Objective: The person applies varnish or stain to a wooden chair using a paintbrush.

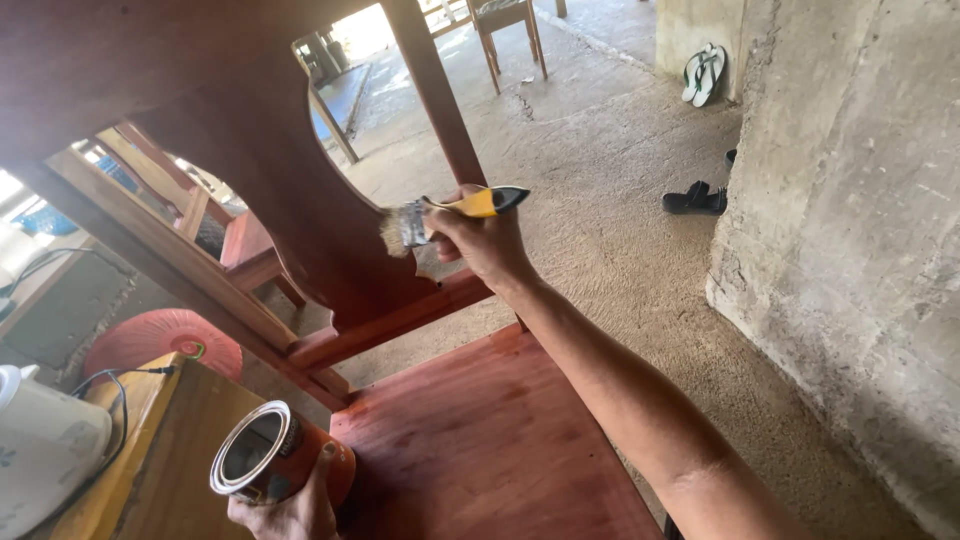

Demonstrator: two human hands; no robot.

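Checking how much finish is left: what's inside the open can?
The tilted can in the left hand shows only a bare grey inner wall near the rim. Its bottom is hidden, so any liquid can't be seen.

white kettle (40,440) on wooden box (170,450); red stool (160,340); flip-flops (705,73) against concrete wall (850,220); black sandals (695,200) on floor

both arms are bare, with no sleeve in view. the right hand (480,240) and long forearm carry no watch, ring or glove. only the left hand's (290,515) bare knuckles show.
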